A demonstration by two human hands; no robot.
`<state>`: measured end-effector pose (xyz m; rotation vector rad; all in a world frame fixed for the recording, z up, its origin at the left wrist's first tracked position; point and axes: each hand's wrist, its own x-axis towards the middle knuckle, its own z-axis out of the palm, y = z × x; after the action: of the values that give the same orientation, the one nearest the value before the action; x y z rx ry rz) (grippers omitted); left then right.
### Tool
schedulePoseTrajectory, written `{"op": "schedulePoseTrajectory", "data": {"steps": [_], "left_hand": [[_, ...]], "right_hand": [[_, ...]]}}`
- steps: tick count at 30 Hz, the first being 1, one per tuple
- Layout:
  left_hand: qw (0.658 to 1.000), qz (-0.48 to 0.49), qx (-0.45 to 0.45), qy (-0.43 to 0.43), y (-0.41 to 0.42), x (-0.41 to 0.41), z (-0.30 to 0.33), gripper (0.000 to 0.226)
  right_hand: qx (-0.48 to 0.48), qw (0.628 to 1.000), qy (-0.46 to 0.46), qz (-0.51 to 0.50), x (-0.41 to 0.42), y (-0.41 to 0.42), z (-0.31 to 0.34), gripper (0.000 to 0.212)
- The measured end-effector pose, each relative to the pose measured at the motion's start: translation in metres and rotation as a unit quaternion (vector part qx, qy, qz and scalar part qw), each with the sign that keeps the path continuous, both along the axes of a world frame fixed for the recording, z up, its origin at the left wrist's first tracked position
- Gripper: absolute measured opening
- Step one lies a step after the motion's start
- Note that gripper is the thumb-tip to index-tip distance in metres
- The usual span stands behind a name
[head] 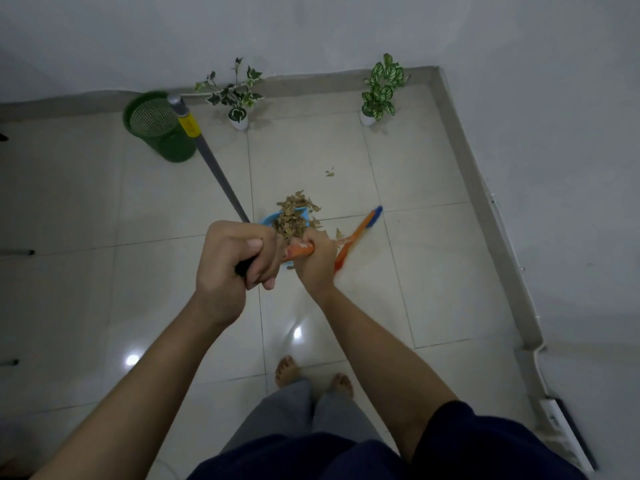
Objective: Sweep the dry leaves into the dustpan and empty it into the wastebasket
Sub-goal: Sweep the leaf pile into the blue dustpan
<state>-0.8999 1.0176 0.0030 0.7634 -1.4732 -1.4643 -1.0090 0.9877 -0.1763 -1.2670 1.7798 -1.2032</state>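
Our left hand (235,258) is gripping a dark handle, fingers curled tight, and our right hand (317,258) is closing around the orange brush (353,237), whose long axis is running toward the right of the frame, blue tip outermost. One blue dustpan (268,220) is sitting at center, mostly hidden beneath the dry leaves (292,216). One grey pole (216,168) is slanting toward the single green wastebasket (159,128) at upper left. Two potted plants (237,98) are standing along the wall.

Dustpan (268,220) mostly behind hands
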Motion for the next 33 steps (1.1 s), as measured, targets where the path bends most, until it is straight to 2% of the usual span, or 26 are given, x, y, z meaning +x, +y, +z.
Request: {"op": "schedulePoseTrajectory", "data": {"steps": [2,4,6,9,13,16,18,22,27,30,33], "left_hand": [[1.000,-0.006,-0.003,0.026,-0.002,0.002,0.007,0.030],[0.999,-0.007,0.002,0.035,-0.006,0.003,0.010,0.030],[0.999,0.004,0.017,0.035,-0.009,0.004,0.005,0.029],[0.999,0.020,0.024,0.020,-0.008,0.005,-0.008,0.029],[0.999,0.033,0.022,0.000,-0.003,0.009,-0.010,0.029],[0.998,0.049,0.013,0.032,0.000,0.015,0.001,0.028],[0.996,0.063,0.004,0.060,0.000,0.019,0.011,0.026],[0.991,0.104,0.006,0.083,0.005,0.017,0.026,0.044],[0.979,0.177,-0.002,0.104,0.036,-0.015,0.044,0.045],[0.961,0.260,-0.027,0.096,0.062,-0.049,0.052,0.041],[0.939,0.340,-0.034,0.051,0.082,-0.082,0.056,0.041]], "right_hand": [[-0.051,0.999,-0.006,0.004,-0.002,0.004,0.013,0.034],[-0.049,0.999,0.007,0.017,-0.001,0.012,0.012,0.040],[0.001,0.999,0.013,0.030,0.002,0.017,0.000,0.046],[0.045,0.997,0.040,0.047,0.011,0.022,-0.014,0.039],[0.099,0.992,0.002,0.074,0.014,0.016,0.003,0.031],[0.030,0.995,0.008,0.096,0.013,0.012,0.009,0.034],[0.019,0.992,0.027,0.118,0.014,0.011,0.012,0.034],[0.022,0.982,0.073,0.174,0.009,0.015,0.029,0.025],[0.089,0.937,0.047,0.335,-0.010,0.051,0.059,0.023],[0.115,0.892,0.039,0.435,-0.027,0.068,0.069,0.041],[0.060,0.846,0.074,0.525,-0.033,0.079,0.069,0.048]]}}
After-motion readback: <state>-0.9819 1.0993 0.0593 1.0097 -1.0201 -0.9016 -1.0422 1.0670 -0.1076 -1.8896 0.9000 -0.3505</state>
